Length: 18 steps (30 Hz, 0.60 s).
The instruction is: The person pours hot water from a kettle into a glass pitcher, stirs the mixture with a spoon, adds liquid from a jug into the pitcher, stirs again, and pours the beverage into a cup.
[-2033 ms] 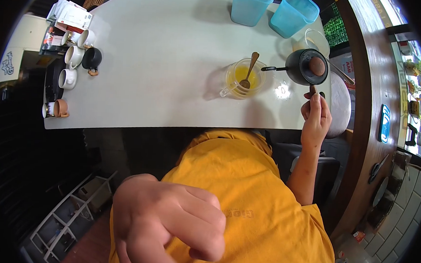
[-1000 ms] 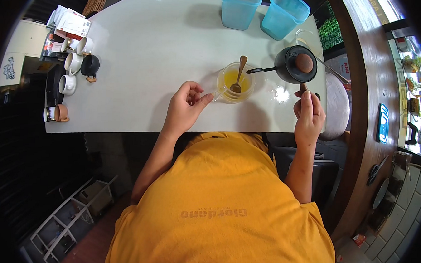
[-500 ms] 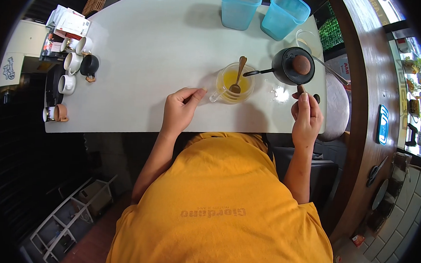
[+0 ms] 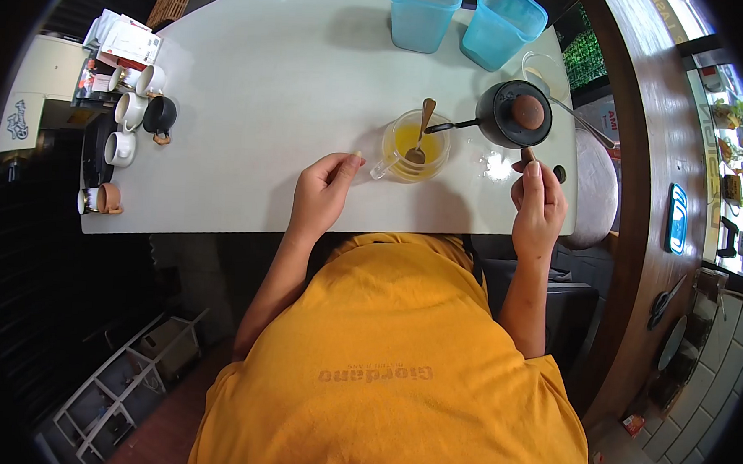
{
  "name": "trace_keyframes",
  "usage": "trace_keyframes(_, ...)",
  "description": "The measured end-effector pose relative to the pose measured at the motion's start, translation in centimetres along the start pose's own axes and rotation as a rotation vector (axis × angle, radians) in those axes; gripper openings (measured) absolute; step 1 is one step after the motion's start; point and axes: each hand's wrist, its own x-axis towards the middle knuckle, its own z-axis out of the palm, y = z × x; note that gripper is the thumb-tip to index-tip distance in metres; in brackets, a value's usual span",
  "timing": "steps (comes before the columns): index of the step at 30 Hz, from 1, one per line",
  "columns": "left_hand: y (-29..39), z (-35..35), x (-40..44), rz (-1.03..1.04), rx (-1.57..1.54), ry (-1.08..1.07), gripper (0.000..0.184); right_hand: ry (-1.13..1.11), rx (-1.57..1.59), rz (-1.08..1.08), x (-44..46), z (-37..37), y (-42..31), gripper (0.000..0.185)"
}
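Note:
My right hand [image 4: 541,195] is closed around the wooden handle of a small black kettle [image 4: 493,131] with a round brown lid knob. Its long thin spout points left, the tip over the right rim of a clear glass mug [image 4: 390,145]. Yellow liquid [image 4: 407,135] lies in the mug. A spoon [image 4: 428,116] stands tilted in it, handle leaning to the far side. I cannot make out any stream from the spout. My left hand [image 4: 327,183] is closed in a pinch just left of the mug's handle, apart from it; anything between the fingertips is too small to name.
Two blue plastic containers [image 4: 423,20] stand at the far edge of the white table [image 4: 269,101]. A clear round dish [image 4: 541,69] and a long metal utensil [image 4: 583,121] lie beyond the kettle. Several cups [image 4: 129,112] and a paper stack [image 4: 129,41] line the left edge.
The kettle has shifted slightly left with my right hand, bringing its spout tip farther over the mug's rim. My left hand is nearly still.

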Motion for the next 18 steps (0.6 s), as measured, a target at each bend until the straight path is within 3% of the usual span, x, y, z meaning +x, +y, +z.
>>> trace_keyframes(5, -0.6, 0.2, 0.1, 0.018, -0.094, 0.092, 0.027, -0.003, 0.010, 0.010, 0.0, 0.3, -0.2, 0.030)
trace_keyframes(12, 0.0, -0.3, -0.3, -0.056, -0.031, 0.066, 0.027, -0.007, 0.043, 0.003, -0.1, 0.3, 0.1, 0.030)
trace_keyframes(18, 0.3, -0.1, -0.2, -0.093, -0.206, 0.100, 0.022, -0.001, 0.037, 0.006, -0.1, 0.2, -0.1, 0.029)
